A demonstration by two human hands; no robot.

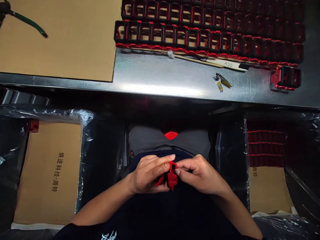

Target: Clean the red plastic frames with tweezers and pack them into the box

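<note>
A red and black plastic housing point(172, 176) is held over my lap, close to my body. My left hand point(152, 173) wraps round its left side, with the fingers across the top and partly hiding it. From the right, my right hand point(197, 171) pinches at the housing's edge with thumb and forefinger. Whether a small piece sits between those fingertips I cannot make out. On the metal bench beyond, a single similar housing point(286, 78) lies at the right, below long rows of black and red housings point(157, 35).
A cardboard sheet point(62, 43) covers the bench's left, with a green-handled tool point(30, 22) on it. A cotton-tipped stick point(195, 60), a pen marked A55 point(227, 64) and nail clippers point(222, 81) lie near the rows. Plastic-lined bins with cardboard point(50, 173) flank me; the right one holds housings point(266, 148).
</note>
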